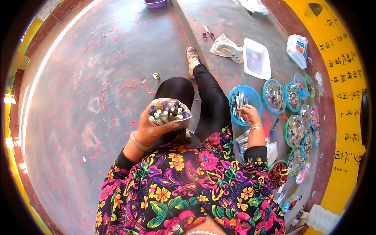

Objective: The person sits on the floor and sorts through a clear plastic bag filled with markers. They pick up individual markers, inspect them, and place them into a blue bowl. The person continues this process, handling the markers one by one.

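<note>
My left hand point(147, 127) is wrapped round a clear plastic box point(187, 120), held up over my bent leg. Several pens point(167, 111) stand packed in it, their white, black, blue and tan ends facing up. To the right, a round blue basin point(255, 93) sits on the floor with loose dark and pale pens point(239, 101) lying inside. Over its near right rim reaches my right hand point(251, 116), fingers pinched together at the pens. Whether a pen is between those fingertips is too small to make out.
Several round blue and green trays point(274, 96) of small items line the right side. Beyond the basin lie a white tub point(256, 58), a cloth bag point(227, 47), red-handled scissors point(208, 33) and a white package point(297, 51). Red scraps point(102, 91) litter the floor at left.
</note>
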### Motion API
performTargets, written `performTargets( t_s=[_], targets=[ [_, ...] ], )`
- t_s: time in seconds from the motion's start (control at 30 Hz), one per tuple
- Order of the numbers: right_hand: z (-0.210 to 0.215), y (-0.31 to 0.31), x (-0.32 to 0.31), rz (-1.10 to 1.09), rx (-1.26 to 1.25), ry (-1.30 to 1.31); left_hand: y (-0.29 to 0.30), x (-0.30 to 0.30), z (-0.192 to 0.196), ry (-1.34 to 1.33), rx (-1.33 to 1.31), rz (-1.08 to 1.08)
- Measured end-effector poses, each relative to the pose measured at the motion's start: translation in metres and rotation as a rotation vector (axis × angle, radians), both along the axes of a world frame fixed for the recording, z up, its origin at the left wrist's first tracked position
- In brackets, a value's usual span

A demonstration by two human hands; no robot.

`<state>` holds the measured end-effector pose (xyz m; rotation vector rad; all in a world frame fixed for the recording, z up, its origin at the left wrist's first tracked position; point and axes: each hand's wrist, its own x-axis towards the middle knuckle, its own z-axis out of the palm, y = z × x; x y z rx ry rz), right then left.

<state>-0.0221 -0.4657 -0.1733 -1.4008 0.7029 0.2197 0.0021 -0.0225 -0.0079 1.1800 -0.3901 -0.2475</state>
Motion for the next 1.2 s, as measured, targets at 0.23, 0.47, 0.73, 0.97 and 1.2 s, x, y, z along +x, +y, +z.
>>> performTargets(
  t_s=[0.23, 0.47, 0.73, 0.97, 1.2],
  targets=[
    [0.073, 0.058, -0.018, -0.032, 0.253, -0.317, -0.002, -0.001, 0.005, 0.006, 0.015, -0.012],
    [0.138, 0.103, -0.01, -0.03, 0.088, -0.489, 0.0, -0.005, 0.007, -0.005, 0.05, 0.019],
    [0.204, 0.148, -0.005, 0.109, -0.159, -0.814, 0.002, -0.003, 0.006, -0.01, 0.099, 0.018],
    [0.264, 0.186, -0.007, 0.224, -0.192, -1.174, 0.004, -0.003, 0.005, -0.005, 0.07, -0.08],
    [0.259, 0.224, -0.002, 0.35, -0.031, -1.294, 0.004, -0.004, 0.004, -0.192, 0.163, -0.05]
  ],
)
